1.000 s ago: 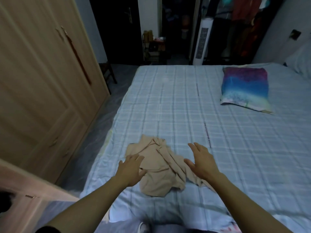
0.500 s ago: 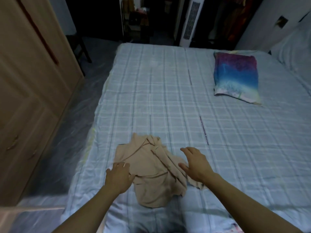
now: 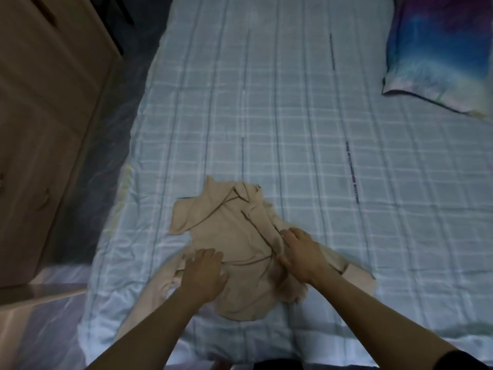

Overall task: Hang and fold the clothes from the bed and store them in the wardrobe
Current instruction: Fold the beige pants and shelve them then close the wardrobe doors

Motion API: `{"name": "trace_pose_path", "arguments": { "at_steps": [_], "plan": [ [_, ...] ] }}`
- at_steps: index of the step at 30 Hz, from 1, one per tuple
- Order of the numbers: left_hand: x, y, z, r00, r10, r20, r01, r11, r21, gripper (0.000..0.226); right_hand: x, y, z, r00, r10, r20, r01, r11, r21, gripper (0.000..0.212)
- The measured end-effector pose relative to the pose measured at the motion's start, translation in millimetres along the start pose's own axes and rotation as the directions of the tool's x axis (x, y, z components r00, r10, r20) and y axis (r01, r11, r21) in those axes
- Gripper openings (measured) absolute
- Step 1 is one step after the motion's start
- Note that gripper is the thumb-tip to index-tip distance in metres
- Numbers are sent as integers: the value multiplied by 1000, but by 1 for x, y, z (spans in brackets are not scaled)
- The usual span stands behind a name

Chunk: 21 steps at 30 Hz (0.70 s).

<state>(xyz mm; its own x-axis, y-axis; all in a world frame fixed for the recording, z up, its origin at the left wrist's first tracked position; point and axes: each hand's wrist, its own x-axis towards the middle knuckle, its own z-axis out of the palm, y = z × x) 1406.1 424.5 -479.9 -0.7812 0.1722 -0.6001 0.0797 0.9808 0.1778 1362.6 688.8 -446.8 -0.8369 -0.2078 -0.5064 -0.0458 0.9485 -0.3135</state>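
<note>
A crumpled beige garment [image 3: 234,231] lies near the front edge of the bed [image 3: 306,129], which has a pale blue checked sheet. My left hand [image 3: 204,273] rests flat on the garment's lower left part, fingers spread. My right hand [image 3: 301,252] lies on its right side, fingers bent down into a fold of the cloth; whether it grips the cloth is not clear. The wooden wardrobe [image 3: 48,108] stands to the left, its doors shut.
A blue and purple pillow [image 3: 440,52] lies at the bed's far right. A narrow strip of dark shiny floor [image 3: 106,145] runs between bed and wardrobe. A pale wooden edge [image 3: 34,295] juts in at the lower left.
My view has tilted down and moved closer to the bed. Both hands have come down from above the garment onto it.
</note>
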Motion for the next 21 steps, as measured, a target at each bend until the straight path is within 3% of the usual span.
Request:
{"name": "trace_pose_path", "arguments": {
  "at_steps": [4,6,9,13,15,18,21],
  "plan": [
    [18,14,27,998,47,37,-47,999,5,52,9,14,40,997,0,71,2,1000,-29,53],
    [20,17,42,997,33,75,-33,999,10,67,3,19,64,990,39,132,-37,999,-13,63],
    [17,17,62,991,18,133,-21,999,24,98,-11,25,101,978,70,198,-52,994,-96,101],
    [1,11,80,990,131,52,-137,984,115,111,-28,26,124,982,56,181,-15,976,-219,118],
    [-6,7,95,968,249,18,-249,956,155,105,-33,27,131,993,51,103,-28,976,-214,98],
    [-16,11,104,958,285,18,-285,950,126,77,-36,26,134,992,55,-111,-68,991,-118,38],
    [-13,13,108,957,256,-139,-242,963,115,50,-33,24,132,975,66,-213,-77,996,-45,23]
  ]
}}
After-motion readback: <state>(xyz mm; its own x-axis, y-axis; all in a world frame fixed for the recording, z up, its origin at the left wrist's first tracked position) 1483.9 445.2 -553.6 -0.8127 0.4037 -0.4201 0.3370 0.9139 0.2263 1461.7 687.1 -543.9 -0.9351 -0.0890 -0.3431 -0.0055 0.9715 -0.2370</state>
